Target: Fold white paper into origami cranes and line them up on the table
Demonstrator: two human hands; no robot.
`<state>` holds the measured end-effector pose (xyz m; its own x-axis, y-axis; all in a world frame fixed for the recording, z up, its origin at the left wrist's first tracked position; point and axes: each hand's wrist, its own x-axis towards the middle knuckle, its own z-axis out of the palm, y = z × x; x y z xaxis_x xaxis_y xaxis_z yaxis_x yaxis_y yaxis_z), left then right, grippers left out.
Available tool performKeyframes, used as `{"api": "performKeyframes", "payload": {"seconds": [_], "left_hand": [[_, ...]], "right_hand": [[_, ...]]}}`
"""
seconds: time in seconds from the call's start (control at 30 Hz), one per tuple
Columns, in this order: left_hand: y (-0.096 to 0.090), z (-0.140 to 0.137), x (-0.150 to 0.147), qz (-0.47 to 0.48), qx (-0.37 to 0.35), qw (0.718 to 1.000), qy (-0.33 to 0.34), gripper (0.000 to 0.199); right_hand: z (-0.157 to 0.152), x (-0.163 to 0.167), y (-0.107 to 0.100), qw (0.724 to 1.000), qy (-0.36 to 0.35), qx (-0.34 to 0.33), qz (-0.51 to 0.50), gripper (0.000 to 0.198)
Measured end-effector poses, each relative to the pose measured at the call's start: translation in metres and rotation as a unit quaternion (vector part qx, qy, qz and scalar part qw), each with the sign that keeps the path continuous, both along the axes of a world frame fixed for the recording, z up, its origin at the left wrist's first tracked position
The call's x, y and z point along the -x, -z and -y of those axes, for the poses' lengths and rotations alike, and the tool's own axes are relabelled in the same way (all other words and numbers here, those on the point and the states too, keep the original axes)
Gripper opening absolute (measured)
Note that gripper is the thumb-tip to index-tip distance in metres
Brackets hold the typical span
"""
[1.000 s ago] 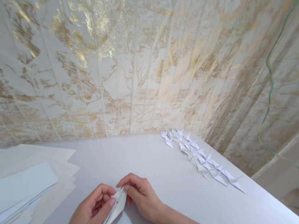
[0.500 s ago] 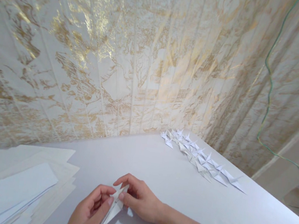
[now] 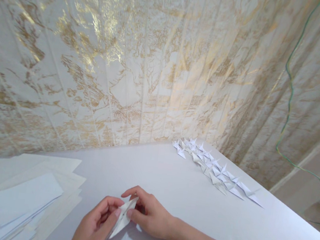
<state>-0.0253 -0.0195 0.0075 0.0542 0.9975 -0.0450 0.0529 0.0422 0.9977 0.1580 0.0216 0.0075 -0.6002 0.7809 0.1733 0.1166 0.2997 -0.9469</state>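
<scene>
A small piece of folded white paper [image 3: 121, 225], long and pointed at its near end, is held just over the table between both hands. My left hand [image 3: 97, 222] pinches its left edge, thumb on top and fingers curled behind. From the other side, my right hand [image 3: 149, 214] grips the upper right part, its thumb pressing near the middle crease and its index finger arched over the far tip. The paper's underside and some fingertips are hidden.
Folded paper cranes [image 3: 215, 169] stand in rows along the table's right edge. Stacked white paper sheets [image 3: 26, 200] lie at the left. Behind the white table [image 3: 129, 167] hangs a gold-patterned curtain [image 3: 154, 75]; a green cord [image 3: 290, 102] runs down at the right.
The folded paper has turned slightly in my fingers, so more of its flat face shows. Both hands keep nearly the same place and grip.
</scene>
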Motion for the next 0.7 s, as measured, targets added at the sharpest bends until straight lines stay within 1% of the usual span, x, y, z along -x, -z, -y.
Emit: {"api": "performKeyframes", "payload": {"seconds": [0.17, 0.23, 0.3, 0.4, 0.57, 0.7], "left_hand": [[0.002, 0.002, -0.006, 0.004, -0.005, 1.0, -0.006, 0.041], [0.002, 0.004, -0.009, 0.008, -0.011, 1.0, -0.014, 0.04], [0.002, 0.005, -0.011, 0.01, -0.02, 0.999, -0.024, 0.04], [0.002, 0.005, -0.012, 0.0, -0.027, 1.0, -0.015, 0.039], [0.002, 0.005, -0.009, -0.026, -0.039, 0.999, -0.003, 0.033], [0.002, 0.005, -0.009, -0.038, -0.041, 0.998, 0.009, 0.03]], "right_hand": [[0.001, -0.001, -0.002, 0.998, -0.003, -0.056, 0.042, 0.043], [0.002, -0.001, -0.002, 0.996, -0.004, -0.068, 0.052, 0.045], [0.002, -0.001, -0.003, 0.996, -0.004, -0.071, 0.059, 0.047], [0.004, -0.002, -0.005, 0.995, -0.006, -0.074, 0.063, 0.046], [0.004, -0.002, -0.006, 0.993, -0.003, -0.089, 0.077, 0.044], [0.004, -0.002, -0.005, 0.994, -0.002, -0.082, 0.077, 0.045]]}}
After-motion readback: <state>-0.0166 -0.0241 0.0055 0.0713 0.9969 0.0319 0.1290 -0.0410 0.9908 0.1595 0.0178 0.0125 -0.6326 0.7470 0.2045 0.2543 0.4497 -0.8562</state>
